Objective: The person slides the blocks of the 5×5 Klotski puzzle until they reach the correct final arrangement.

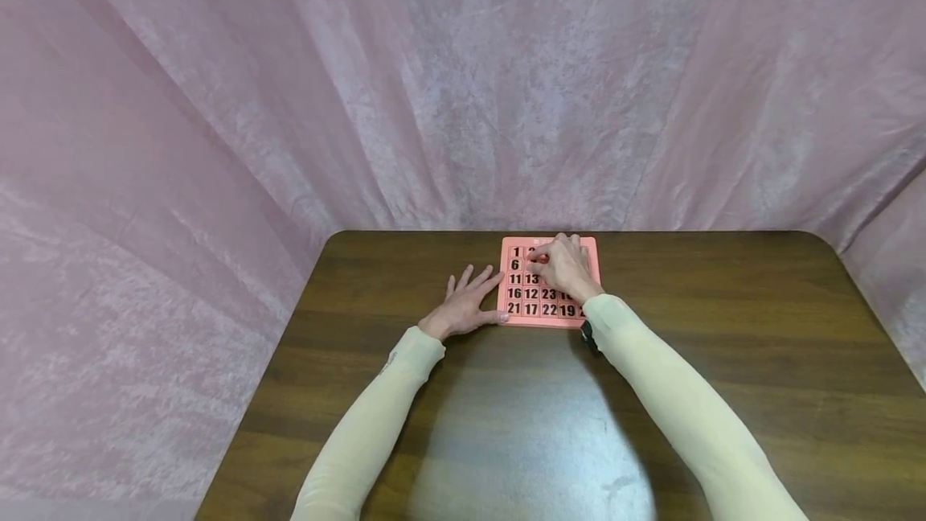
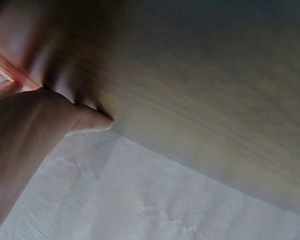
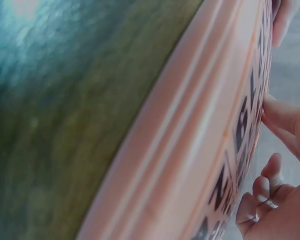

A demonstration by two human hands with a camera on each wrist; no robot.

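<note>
A flat pink number board (image 1: 542,322) lies near the table's far edge, with black numbers in a grid of squares. To its left, my left hand (image 1: 466,305) rests with fingers spread, thumb at the board's near left corner and a fingertip at its left edge. Over the upper middle of the grid is my right hand (image 1: 567,264); its thumb and index finger reach left onto the squares with a gap between them, red showing there. In the right wrist view the board's pink rim (image 3: 175,130) is close, and the other fingers (image 3: 262,190) are curled. My right hand hides several squares.
The dark wooden table (image 1: 760,328) has rounded far corners and a bright reflection in front of the board. A pink curtain (image 1: 506,103) hangs directly behind its far edge. Pale sleeves (image 1: 673,384) cover both arms; a black band (image 1: 588,336) shows at the right wrist.
</note>
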